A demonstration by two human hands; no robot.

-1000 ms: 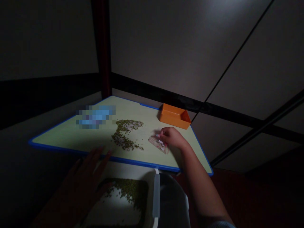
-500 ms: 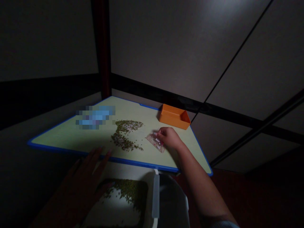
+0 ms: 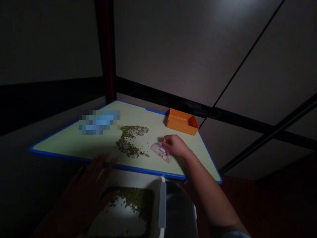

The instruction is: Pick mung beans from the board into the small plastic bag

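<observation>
- Bench with a flat, pale yellow-green top and blue edging (image 3: 74,145) is carrying a thin, pinkish, fan-shaped piece with white and red marks (image 3: 158,152), material unclear, which is lying right of centre.
- The right hand (image 3: 175,144) is pinching that piece at its far right side, fingertips together.
- The left hand (image 3: 85,185) is lying open, fingers spread, around the bench's near edge and over the left side of the white plastic tub (image 3: 142,179); shadow is hiding any contact.
- Small, loose, olive-green grains (image 3: 128,150) are forming 1 C-shaped spread left of the piece; more are sitting in the tub.
- An open, orange, rectangular box (image 3: 178,126) is standing beyond the right hand.
- For good control, the pinch should probably be staying light, with the piece near-flat and its left edge clearing stray grains.
</observation>
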